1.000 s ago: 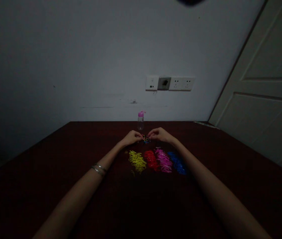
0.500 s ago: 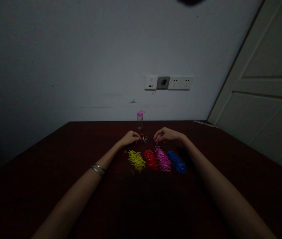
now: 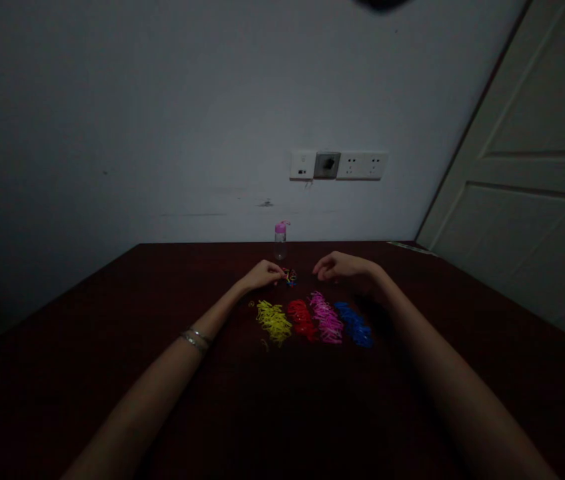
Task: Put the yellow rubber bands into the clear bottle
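My left hand [image 3: 265,274] rests at the left edge of a small mixed-colour pile of rubber bands [image 3: 290,277]. Its thumb and fingers are pinched together there, and anything between them is too small to make out. To the right of that pile hovers my right hand [image 3: 335,267], fingers loosely bent and apart, with nothing visible in them. Nearer me lie four sorted heaps side by side: yellow bands [image 3: 274,323], red bands [image 3: 302,321], pink bands [image 3: 327,320] and blue bands [image 3: 355,326].
A clear bottle with a pink lid [image 3: 280,241] stands behind the mixed pile, close to the wall. Two stray yellow bands lie beside the yellow heap. The dark red table [image 3: 202,257] meets a wall with sockets [image 3: 338,165]; a pale door [image 3: 527,173] is at right.
My right hand has let go of a pink band at the far end of the pink heap and moved slightly up and right. My left hand has shifted slightly right.
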Demonstrator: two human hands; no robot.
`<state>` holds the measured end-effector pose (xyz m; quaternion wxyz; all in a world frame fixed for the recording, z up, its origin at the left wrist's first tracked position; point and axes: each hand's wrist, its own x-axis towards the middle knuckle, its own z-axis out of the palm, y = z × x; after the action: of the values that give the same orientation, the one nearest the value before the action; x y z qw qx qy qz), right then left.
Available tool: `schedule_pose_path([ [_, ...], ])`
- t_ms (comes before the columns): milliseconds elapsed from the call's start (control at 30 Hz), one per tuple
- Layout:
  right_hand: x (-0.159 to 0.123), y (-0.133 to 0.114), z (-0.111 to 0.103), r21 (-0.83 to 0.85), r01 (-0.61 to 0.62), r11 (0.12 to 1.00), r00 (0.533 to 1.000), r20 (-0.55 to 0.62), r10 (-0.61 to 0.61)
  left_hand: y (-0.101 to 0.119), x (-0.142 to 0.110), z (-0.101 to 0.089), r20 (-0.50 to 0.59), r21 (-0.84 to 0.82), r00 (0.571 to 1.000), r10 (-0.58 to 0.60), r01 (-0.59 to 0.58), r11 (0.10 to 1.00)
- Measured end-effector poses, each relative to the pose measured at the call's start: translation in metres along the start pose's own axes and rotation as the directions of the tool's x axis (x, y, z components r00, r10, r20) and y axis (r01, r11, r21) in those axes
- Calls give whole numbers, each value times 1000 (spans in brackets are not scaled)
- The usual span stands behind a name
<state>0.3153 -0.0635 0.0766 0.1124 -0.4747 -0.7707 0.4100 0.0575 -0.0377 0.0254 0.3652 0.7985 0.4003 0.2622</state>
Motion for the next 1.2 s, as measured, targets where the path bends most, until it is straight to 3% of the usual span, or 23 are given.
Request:
schedule_pose_path([
  [167, -8, -6, -6, 6, 0, 1000, 998, -55, 0, 14, 1, 8, 21, -47, 1000, 6, -5, 999],
  [433, -7, -5, -4, 30, 29, 999, 996, -90, -26, 46, -1, 50, 117, -29, 989, 95, -92, 995],
  [533, -7, -4, -2, 44, 33, 998, 993, -111, -28, 48, -2, 56, 103, 4, 989, 106, -107, 994],
  [633, -4, -4, 0, 31, 25, 999, 993, -115, -21, 39, 1, 48, 3, 3, 998, 60, -60, 998],
  [733, 3, -3, 7, -3, 11, 1000, 992, -127, -12, 20, 7, 29, -150, -60, 989, -10, 1, 998],
  [900, 25, 3, 27, -146, 100, 984, 969, -211, -130, -21, 9, -8, -423, -120, 890, -169, 129, 984],
  [1000, 38, 8, 42, -189, 178, 966, 946, -237, -221, -39, 7, -19, -468, -156, 853, -230, 176, 972],
  [1200, 56, 15, 66, -251, 249, 935, 885, -332, -325, -50, 6, -21, -434, -218, 870, -236, 153, 964],
])
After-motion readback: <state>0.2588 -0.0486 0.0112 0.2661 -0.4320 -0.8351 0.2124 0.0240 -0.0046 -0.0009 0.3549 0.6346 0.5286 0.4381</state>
